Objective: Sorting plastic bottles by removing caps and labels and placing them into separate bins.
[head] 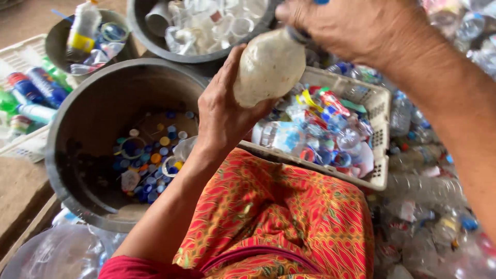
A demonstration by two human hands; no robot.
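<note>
Held up over the tubs: 1 cloudy plastic bottle [268,67], grimy and tilted, neck toward upper right. Left hand [225,111] wrapped around the bottle's lower body, palm against it, fingers hidden behind. Right hand [351,26] clenched over the neck and cap end, cap itself mostly hidden, only a sliver of blue showing at the top edge.

Below the left wrist, 1 large dark round tub [93,134] with loose bottle caps [150,160] scattered across its bottom, mostly blue, a few orange, yellow and white, too many to count, plus 2 or 3 plastic rings. Beyond, 2 more dark tubs: 1 [135,20] filled with clear cut plastic pieces, 1 smaller [57,44] with a white bottle and scraps.

Under the bottle, 1 white slatted basket [380,134] full of crumpled labels and wrappers. At far left, 1 more white basket [20,150] of coloured bottles. On the right, a heap of clear bottles [429,206]. In the foreground, a lap in orange patterned cloth [279,217].
</note>
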